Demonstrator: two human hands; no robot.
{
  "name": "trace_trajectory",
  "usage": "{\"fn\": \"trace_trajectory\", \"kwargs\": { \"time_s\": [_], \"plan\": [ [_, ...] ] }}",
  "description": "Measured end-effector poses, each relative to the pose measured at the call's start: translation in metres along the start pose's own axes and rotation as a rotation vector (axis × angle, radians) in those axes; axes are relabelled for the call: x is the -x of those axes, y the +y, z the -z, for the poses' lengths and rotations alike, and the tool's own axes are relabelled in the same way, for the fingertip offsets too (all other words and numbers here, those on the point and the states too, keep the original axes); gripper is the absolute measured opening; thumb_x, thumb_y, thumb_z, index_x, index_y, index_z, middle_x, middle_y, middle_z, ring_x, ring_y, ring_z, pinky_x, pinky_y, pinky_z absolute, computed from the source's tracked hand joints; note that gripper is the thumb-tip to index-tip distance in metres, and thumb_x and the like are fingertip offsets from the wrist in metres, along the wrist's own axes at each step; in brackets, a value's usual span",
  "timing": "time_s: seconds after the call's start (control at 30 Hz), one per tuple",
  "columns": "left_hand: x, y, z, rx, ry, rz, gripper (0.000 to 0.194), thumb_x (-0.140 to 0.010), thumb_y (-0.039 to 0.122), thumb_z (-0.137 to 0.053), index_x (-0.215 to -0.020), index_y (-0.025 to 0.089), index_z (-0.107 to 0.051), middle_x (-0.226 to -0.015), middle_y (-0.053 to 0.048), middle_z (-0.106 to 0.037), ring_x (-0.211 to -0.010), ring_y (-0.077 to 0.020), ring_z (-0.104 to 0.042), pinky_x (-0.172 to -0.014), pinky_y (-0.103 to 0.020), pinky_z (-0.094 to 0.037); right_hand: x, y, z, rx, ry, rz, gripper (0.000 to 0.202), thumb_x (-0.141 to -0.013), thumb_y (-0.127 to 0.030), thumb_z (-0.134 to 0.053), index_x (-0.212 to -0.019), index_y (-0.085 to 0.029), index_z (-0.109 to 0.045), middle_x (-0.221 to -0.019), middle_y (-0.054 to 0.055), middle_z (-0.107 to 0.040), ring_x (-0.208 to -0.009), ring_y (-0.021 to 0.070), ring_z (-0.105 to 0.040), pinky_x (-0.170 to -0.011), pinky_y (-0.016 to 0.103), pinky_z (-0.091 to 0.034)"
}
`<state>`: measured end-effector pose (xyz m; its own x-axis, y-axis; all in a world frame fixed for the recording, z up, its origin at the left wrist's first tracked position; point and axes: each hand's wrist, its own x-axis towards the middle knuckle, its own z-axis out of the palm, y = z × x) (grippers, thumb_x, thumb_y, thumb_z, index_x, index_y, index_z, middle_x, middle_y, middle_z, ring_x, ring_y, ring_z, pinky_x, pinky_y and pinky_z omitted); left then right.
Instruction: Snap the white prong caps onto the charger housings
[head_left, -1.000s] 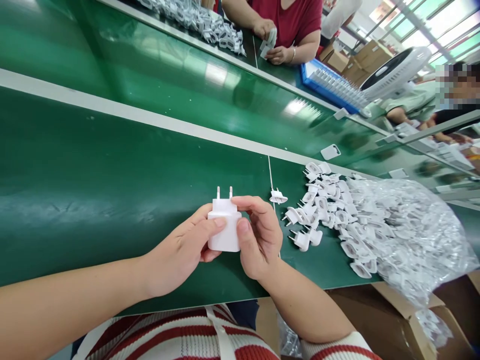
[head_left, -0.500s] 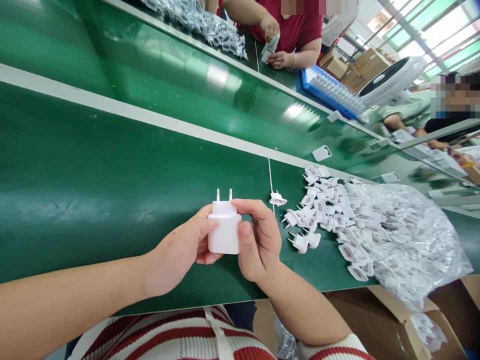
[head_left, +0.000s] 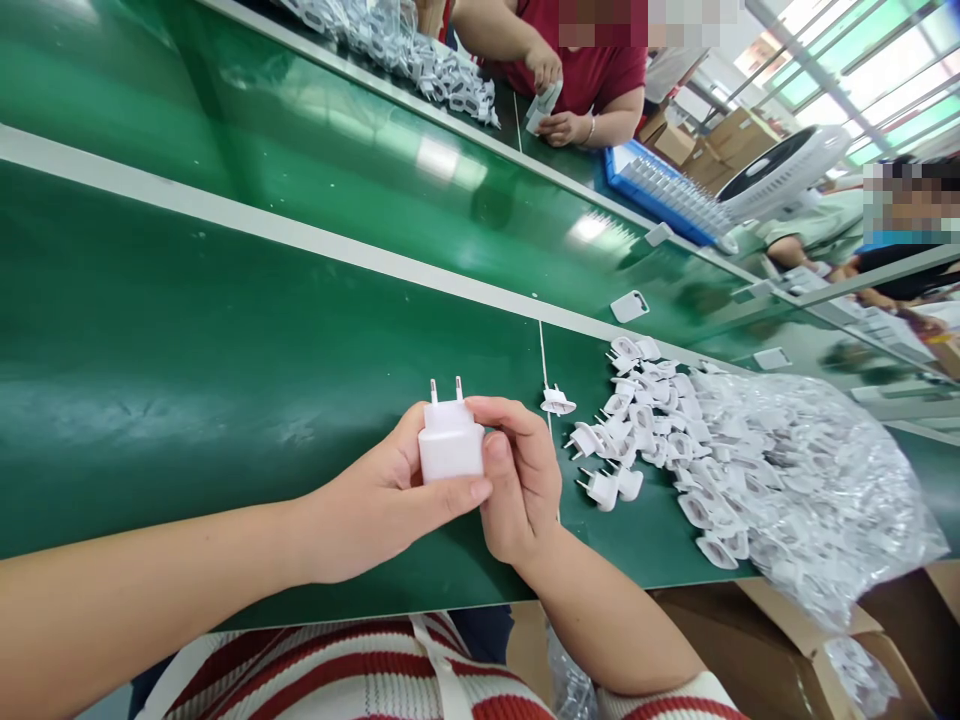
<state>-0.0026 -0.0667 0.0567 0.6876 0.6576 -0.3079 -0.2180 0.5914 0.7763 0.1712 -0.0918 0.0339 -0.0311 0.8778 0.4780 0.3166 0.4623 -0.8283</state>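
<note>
- The white charger (head_left: 451, 450) is up in the person's two hands, over the green bench (head_left: 225, 390). Its two pins point away from the person.
- The top part with the pins sits on the charger's body. I see no big gap, so that bit looks done. I can't tell if it is pushed on tight.
- The left hand (head_left: 390, 490) is holding the charger, with its thumb across the bottom end.
- The right hand (head_left: 521, 470) is holding it too, with a finger by the top part and the thumb at the side.
- Just to the right, one loose plug top (head_left: 558, 402) lies by itself.
- Past it is a heap of plug tops (head_left: 637, 415), not on any charger. Lots more are in the clear bag (head_left: 840, 490), so many seem to be left.
- Across the way, a co-worker's hand (head_left: 564, 128) is near a blue tray (head_left: 619, 178).
</note>
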Motion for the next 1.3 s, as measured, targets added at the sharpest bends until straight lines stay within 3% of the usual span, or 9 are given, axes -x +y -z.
{"fn": "trace_trajectory", "kwargs": {
  "time_s": [0.1,0.23,0.4,0.53,0.7,0.8,0.93,1.13,1.3],
  "plan": [
    [0.000,-0.002,0.002,-0.044,0.002,0.019,0.058,-0.091,0.041,-0.082,-0.138,0.027,-0.051,-0.115,-0.004,-0.067,-0.107,-0.0202,-0.064,-0.092,-0.033,-0.054,-0.004,0.000,-0.002,-0.183,-0.013,-0.139,0.027,-0.107,-0.036,-0.062,-0.133,-0.033,-0.070,-0.113,0.004,-0.076,-0.099,0.0193,-0.074,-0.084,0.035,-0.064],
    [0.001,-0.004,0.005,-0.245,0.100,0.050,0.051,-0.097,0.054,-0.073,-0.132,0.025,-0.048,-0.114,-0.005,-0.064,-0.101,-0.0206,-0.061,-0.076,-0.030,-0.050,-0.009,-0.003,-0.005,-0.288,0.019,-0.306,0.039,-0.085,-0.034,-0.092,-0.120,-0.030,-0.076,-0.104,0.001,-0.080,-0.092,0.0171,-0.078,-0.083,0.029,-0.065],
    [0.003,0.000,0.004,-0.288,0.119,0.084,0.039,-0.098,0.051,-0.071,-0.113,0.025,-0.046,-0.089,0.003,-0.052,-0.073,-0.0140,-0.046,-0.062,-0.028,-0.038,-0.007,-0.002,0.001,-0.320,0.011,-0.351,0.025,-0.100,-0.035,-0.076,-0.124,-0.030,-0.081,-0.096,0.002,-0.084,-0.087,0.0182,-0.079,-0.078,0.031,-0.067],
    [0.003,0.002,0.002,-0.255,0.119,0.109,0.041,-0.098,0.050,-0.071,-0.121,0.025,-0.047,-0.087,0.004,-0.049,-0.070,-0.0136,-0.040,-0.062,-0.028,-0.035,-0.005,0.000,0.003,-0.333,0.012,-0.331,0.027,-0.106,-0.038,-0.066,-0.127,-0.031,-0.081,-0.114,0.005,-0.085,-0.108,0.0242,-0.081,-0.093,0.040,-0.069],
    [0.002,-0.001,0.003,-0.316,0.102,0.043,0.043,-0.099,0.056,-0.068,-0.117,0.024,-0.044,-0.099,0.000,-0.053,-0.082,-0.0158,-0.046,-0.067,-0.029,-0.040,-0.007,-0.006,-0.004,-0.318,0.047,-0.355,0.036,-0.087,-0.032,-0.090,-0.122,-0.032,-0.083,-0.115,0.004,-0.085,-0.100,0.0245,-0.084,-0.092,0.039,-0.070],
    [0.003,0.000,0.004,-0.306,0.086,0.083,0.041,-0.100,0.053,-0.068,-0.114,0.025,-0.041,-0.088,0.004,-0.046,-0.072,-0.0138,-0.039,-0.063,-0.028,-0.036,-0.009,-0.006,-0.002,-0.382,0.039,-0.388,0.026,-0.094,-0.029,-0.083,-0.119,-0.035,-0.084,-0.115,0.001,-0.085,-0.101,0.0228,-0.084,-0.090,0.037,-0.071],
    [0.001,0.002,0.005,-0.220,0.028,0.129,0.046,-0.100,0.050,-0.068,-0.125,0.026,-0.039,-0.084,0.006,-0.043,-0.069,-0.0132,-0.037,-0.061,-0.027,-0.035,-0.009,-0.001,0.002,-0.430,0.031,-0.438,0.020,-0.103,-0.038,-0.072,-0.117,-0.033,-0.085,-0.117,0.003,-0.085,-0.110,0.0255,-0.082,-0.095,0.041,-0.070],
    [-0.004,-0.005,0.008,-0.273,0.072,0.089,0.044,-0.099,0.054,-0.068,-0.117,0.024,-0.043,-0.080,0.006,-0.043,-0.065,-0.0123,-0.034,-0.058,-0.027,-0.031,-0.007,-0.003,-0.005,-0.265,0.047,-0.412,0.040,-0.084,-0.036,-0.092,-0.123,-0.031,-0.084,-0.115,0.004,-0.085,-0.098,0.0249,-0.083,-0.090,0.039,-0.070],
    [-0.005,-0.002,0.013,-0.253,0.027,0.098,0.048,-0.095,0.047,-0.073,-0.120,0.026,-0.039,-0.083,0.007,-0.043,-0.066,-0.0113,-0.034,-0.058,-0.025,-0.032,-0.011,0.001,0.002,-0.456,0.027,-0.488,0.022,-0.095,-0.036,-0.083,-0.116,-0.033,-0.086,-0.112,0.002,-0.086,-0.100,0.0213,-0.083,-0.087,0.032,-0.068]
  ]
}}
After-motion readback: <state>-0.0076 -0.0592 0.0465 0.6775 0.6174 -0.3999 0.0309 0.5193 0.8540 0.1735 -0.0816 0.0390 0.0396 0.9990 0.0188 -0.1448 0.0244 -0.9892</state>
